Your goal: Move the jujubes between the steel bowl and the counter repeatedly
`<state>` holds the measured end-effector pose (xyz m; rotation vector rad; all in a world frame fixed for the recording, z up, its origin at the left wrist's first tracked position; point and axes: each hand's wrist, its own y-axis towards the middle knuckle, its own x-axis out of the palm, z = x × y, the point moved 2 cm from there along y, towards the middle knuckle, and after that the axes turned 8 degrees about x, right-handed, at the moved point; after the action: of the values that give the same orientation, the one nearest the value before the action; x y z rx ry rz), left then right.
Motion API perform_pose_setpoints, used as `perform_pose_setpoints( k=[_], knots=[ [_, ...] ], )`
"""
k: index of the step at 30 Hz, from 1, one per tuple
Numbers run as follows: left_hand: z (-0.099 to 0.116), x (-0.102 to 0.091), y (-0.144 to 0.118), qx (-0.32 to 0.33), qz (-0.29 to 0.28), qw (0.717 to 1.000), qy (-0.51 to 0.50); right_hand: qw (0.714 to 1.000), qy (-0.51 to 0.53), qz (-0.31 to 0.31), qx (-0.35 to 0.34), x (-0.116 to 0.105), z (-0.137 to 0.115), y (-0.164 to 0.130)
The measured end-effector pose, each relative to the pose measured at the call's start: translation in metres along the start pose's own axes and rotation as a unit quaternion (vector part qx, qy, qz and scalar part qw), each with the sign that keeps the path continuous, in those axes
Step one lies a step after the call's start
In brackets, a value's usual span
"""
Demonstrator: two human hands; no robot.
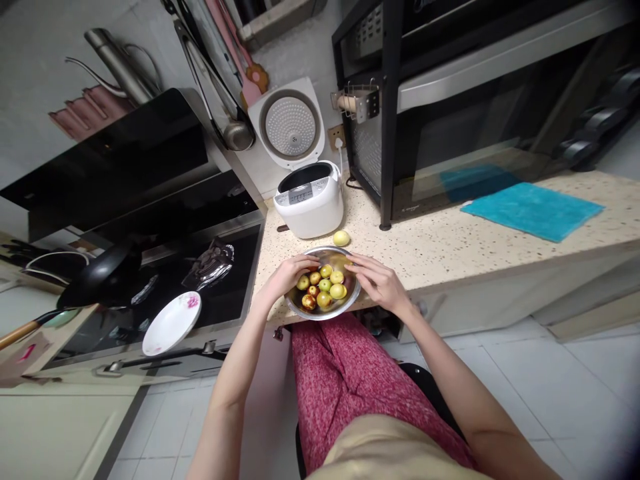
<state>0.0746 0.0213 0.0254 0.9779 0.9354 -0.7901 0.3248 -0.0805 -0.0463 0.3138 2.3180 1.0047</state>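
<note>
A round metal bowl [324, 316] sits at the counter's front edge, right in front of me. Inside it lie several jujubes [324, 285], green-yellow with some brown patches. My left hand [294, 272] holds the bowl's left side, its fingers bent over the rim above the fruit. On the opposite side my right hand [380, 283] grips the rim, fingers reaching inward. The fingertips of both hands are partly hidden in the bowl. One pale yellow-green jujube [341, 238] lies on the counter just behind the bowl.
Behind the bowl a white rice cooker [311, 207] stands with its lid up. A black oven [465, 127] and a blue cloth [535, 210] are to the right. At left are the stove [225, 293], a white plate [173, 325] at its front edge and a wok [100, 273].
</note>
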Motion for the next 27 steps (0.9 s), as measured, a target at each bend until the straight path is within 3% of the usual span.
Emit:
perform_pose_setpoints(
  k=[12, 18, 23, 27],
  knots=[
    [0.000, 0.011, 0.009, -0.001, -0.033, 0.999, -0.043, 1.000, 0.004, 0.000, 0.015, 0.002, 0.001, -0.001],
    [0.001, 0.005, 0.011, -0.002, 0.005, 0.999, -0.045, 1.000, 0.004, 0.002, 0.015, 0.001, 0.000, -0.001],
    [-0.002, -0.003, 0.027, 0.007, 0.045, 0.999, -0.026, 1.000, 0.003, 0.006, 0.005, 0.001, 0.000, -0.001],
    [-0.011, -0.004, 0.051, 0.009, 0.037, 0.999, -0.011, 1.000, 0.001, 0.003, 0.009, 0.000, 0.000, -0.001]
  ],
)
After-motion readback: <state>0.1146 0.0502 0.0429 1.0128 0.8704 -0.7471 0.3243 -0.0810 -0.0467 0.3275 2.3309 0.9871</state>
